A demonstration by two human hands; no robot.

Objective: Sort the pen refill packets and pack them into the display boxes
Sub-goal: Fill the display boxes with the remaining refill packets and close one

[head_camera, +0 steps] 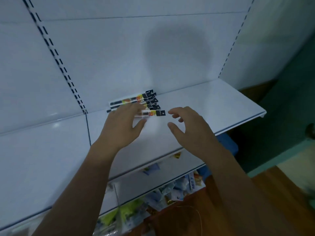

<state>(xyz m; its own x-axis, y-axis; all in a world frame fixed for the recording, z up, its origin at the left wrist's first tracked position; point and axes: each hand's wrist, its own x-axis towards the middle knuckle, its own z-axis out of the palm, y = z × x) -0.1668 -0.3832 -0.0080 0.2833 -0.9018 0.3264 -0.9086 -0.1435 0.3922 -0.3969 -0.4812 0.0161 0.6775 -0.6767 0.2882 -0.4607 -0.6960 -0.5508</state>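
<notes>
**Q:** What fills most of the view?
**A:** A white back panel (119,48), crossed by a slotted upright (56,55) at left. A round shadow falls on the panel above the work area.

**Q:** And below it?
**A:** A white shelf (213,106) juts out from the panel. Beneath it is a lower shelf (179,160), and under that a jumble of wrapped goods (163,193), too blurred to identify.

**Q:** Where are the hands?
**A:** Both reach forward over the shelf, near each other but apart. The left hand (121,126) is spread, palm down. Its fairly straight fingers lie across the left ends of the packets, and its thumb points to the right. It curls round nothing. The right hand (190,128) hovers just right of the packets with fingers loosely bent and thumb apart, and it holds nothing.

**Q:** Where are the packets?
**A:** The packets (144,99) lie flat at the back of the shelf, close to the panel. They are fanned side by side, overlapping, with their black header ends to the right. The nearest packet (156,113) sits slightly forward of the rest, between the two hands.
</notes>
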